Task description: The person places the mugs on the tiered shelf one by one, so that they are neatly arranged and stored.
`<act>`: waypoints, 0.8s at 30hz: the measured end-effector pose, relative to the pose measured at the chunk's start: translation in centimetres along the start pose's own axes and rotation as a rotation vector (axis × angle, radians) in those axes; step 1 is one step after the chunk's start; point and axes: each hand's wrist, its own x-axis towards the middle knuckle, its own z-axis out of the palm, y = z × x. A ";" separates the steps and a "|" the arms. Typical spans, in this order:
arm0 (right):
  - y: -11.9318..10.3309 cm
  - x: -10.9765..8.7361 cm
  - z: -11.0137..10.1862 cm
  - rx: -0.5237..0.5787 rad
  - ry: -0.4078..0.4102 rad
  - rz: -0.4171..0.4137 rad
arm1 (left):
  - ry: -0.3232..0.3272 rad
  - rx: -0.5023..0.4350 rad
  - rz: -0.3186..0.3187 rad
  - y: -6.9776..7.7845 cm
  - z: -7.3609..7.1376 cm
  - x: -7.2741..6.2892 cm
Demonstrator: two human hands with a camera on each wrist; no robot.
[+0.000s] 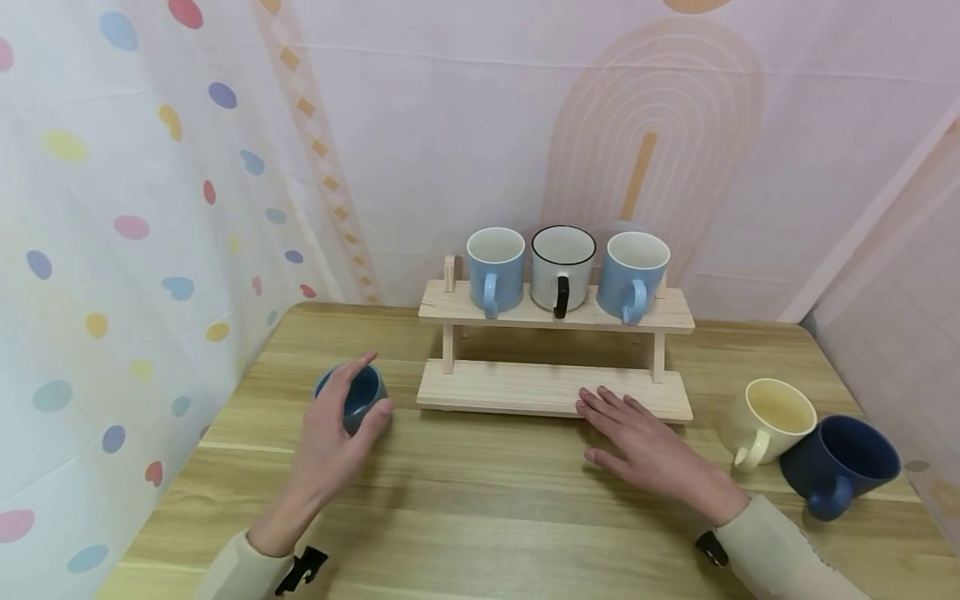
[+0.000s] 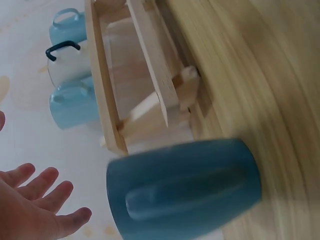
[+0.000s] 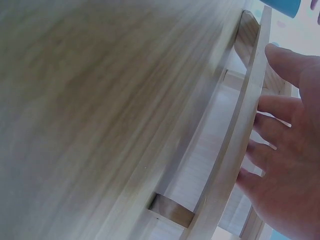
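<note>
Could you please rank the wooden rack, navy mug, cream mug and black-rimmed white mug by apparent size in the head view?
1. Wooden rack
2. Navy mug
3. Cream mug
4. Black-rimmed white mug
Nearness may enlarge the navy mug.

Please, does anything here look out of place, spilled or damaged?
Nothing stands out. On the wooden rack, the left blue mug, the white mug and the right blue mug stand upright. The teal mug near the left hand, the cream mug and the navy mug stand upright on the table. I see no spill or damage.
</note>
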 end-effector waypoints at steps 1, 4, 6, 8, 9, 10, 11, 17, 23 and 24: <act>0.0 0.0 0.0 0.000 0.000 0.000 | 0.000 0.004 -0.016 -0.2 -0.3 -0.2; 0.0 0.0 0.0 0.001 0.001 0.003 | 0.004 0.003 -0.057 -0.6 -1.2 -0.7; 0.0 0.0 0.0 0.003 0.000 0.006 | 0.013 0.001 -0.079 -0.9 -1.8 -0.9; 0.0 0.0 0.0 0.006 -0.002 0.007 | 0.024 -0.006 -0.101 -1.2 -2.4 -1.2; 0.0 0.0 0.0 0.006 -0.003 0.008 | 0.029 -0.016 -0.113 -1.3 -2.7 -1.4; 0.0 0.0 -0.1 0.007 -0.004 0.008 | 0.035 -0.027 -0.126 -1.4 -2.9 -1.6; 0.0 0.0 -0.1 0.006 -0.005 0.008 | 0.039 -0.041 -0.139 -1.6 -3.2 -1.8; -0.1 0.0 -0.1 0.011 -0.009 0.013 | 0.052 -0.161 -0.232 -2.7 -4.4 -2.9; -0.1 0.0 -0.1 0.011 -0.012 0.014 | 0.057 -0.255 -0.350 -3.5 -5.3 -4.1; -0.1 0.0 -0.1 0.010 -0.012 0.012 | 0.067 -0.285 -0.365 -3.7 -5.4 -4.3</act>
